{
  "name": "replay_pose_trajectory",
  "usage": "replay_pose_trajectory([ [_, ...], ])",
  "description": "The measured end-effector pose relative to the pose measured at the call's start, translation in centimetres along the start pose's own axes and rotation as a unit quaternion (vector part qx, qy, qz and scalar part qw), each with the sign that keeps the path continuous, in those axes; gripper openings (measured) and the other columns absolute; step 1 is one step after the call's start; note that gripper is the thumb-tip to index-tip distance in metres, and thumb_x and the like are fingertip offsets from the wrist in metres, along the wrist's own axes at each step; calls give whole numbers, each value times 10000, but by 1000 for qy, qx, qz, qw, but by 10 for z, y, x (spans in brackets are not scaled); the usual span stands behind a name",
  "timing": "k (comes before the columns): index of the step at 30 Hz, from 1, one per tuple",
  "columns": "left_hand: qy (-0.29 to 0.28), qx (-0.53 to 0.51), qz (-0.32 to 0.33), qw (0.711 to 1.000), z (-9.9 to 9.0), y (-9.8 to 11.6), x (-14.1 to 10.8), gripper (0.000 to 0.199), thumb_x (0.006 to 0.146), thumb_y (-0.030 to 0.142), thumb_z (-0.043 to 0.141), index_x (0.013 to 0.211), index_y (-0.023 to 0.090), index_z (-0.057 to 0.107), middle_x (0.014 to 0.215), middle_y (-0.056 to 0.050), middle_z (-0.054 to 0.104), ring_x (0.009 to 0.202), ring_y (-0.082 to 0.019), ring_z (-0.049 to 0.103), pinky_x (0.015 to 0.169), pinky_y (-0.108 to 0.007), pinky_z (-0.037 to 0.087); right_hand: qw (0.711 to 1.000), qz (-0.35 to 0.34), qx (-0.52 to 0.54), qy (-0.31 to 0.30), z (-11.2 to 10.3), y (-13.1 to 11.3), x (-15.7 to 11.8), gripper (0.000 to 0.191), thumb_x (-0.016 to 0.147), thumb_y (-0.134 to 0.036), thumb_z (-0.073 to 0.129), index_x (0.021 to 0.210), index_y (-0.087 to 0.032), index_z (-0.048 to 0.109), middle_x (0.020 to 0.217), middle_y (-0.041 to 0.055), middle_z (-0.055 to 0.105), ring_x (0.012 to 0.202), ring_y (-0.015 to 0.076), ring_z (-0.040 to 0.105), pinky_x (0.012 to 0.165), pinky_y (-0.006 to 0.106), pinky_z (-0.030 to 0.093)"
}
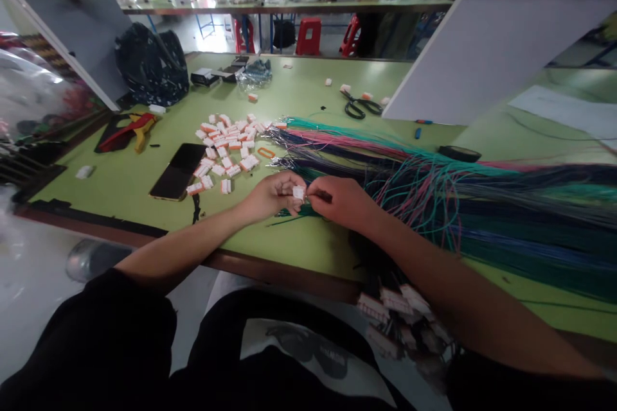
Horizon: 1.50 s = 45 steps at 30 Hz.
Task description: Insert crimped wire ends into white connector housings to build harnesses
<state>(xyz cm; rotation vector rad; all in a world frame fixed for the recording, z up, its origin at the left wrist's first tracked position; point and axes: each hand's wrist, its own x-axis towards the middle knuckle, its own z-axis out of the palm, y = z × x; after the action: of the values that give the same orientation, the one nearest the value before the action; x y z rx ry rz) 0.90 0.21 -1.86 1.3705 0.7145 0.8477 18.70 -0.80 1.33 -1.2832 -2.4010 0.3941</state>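
Though blurred, shirt lettering [333, 355] below connector [298, 192]

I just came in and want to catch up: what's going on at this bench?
A person holds a small white connector in the left hand, with the right hand pinching right beside it. More white-and-orange connectors lie loosely heaped on the green table, near a phone. Long bundles of coloured wires stretch off to the right.
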Motion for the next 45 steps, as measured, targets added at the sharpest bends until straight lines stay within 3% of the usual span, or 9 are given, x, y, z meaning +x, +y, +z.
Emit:
replay_pose_trajectory([
  [5,4,-12,-8,1000,-1,-3,2,311,626,196,724,824,155,488,658,43,580,562,-62,579,543,-197,499,1000,10,20,13,-3,-1,0,108,672,-144,482,577,-180,519,563,-20,531,536,88,426,560,214,297],
  [15,-3,-5,-15,1000,0,3,-1,294,632,189,731,813,149,503,646,44,574,572,-61,578,534,-180,483,998,-9,56,5,5,-2,0,149,710,-175,456,594,-171,550,584,-15,541,560,86,435,583,219,309],
  [20,-34,10,-32,999,-3,10,-2,309,628,231,760,793,137,516,633,36,592,540,-62,584,524,-178,485,989,16,131,-70,-12,10,3,202,760,-279,482,687,-163,631,644,-6,616,592,100,515,591,219,359],
  [25,-109,18,-88,990,-16,9,-1,333,617,246,772,813,135,526,642,35,607,501,-57,572,494,-175,475,991,124,-43,24,-35,46,13,246,787,-226,463,840,-157,693,871,75,701,804,181,609,707,269,416],
  [28,-118,12,-109,987,-22,4,2,363,605,264,784,824,139,524,645,40,609,504,-60,581,492,-170,472,974,164,-153,-19,-36,58,20,294,799,-176,437,905,-169,711,982,92,706,905,215,617,759,292,421],
  [32,-100,0,-109,989,-24,1,4,375,598,293,793,810,134,527,637,35,608,514,-72,594,491,-172,475,954,153,-241,-88,-30,60,31,324,834,-197,410,940,-183,716,1042,97,695,931,232,616,722,302,423],
  [36,-95,-1,-119,988,-23,1,4,353,608,280,785,802,134,528,635,33,609,512,-70,593,501,-173,473,945,89,-287,-133,-24,60,39,269,827,-225,463,926,-167,707,998,119,691,881,227,616,652,291,403],
  [41,-87,0,-126,988,-23,-1,5,331,617,264,771,802,138,527,609,37,595,499,-73,581,493,-180,464,942,72,-307,-118,-18,58,44,215,793,-169,475,832,-159,686,914,124,690,794,199,608,560,264,339],
  [45,-80,-2,-131,988,-23,-4,6,313,625,246,763,800,135,529,620,28,594,503,-78,580,492,-190,467,952,110,-276,-80,-23,62,47,176,752,-161,487,766,-152,663,851,110,692,732,187,596,538,263,306],
])
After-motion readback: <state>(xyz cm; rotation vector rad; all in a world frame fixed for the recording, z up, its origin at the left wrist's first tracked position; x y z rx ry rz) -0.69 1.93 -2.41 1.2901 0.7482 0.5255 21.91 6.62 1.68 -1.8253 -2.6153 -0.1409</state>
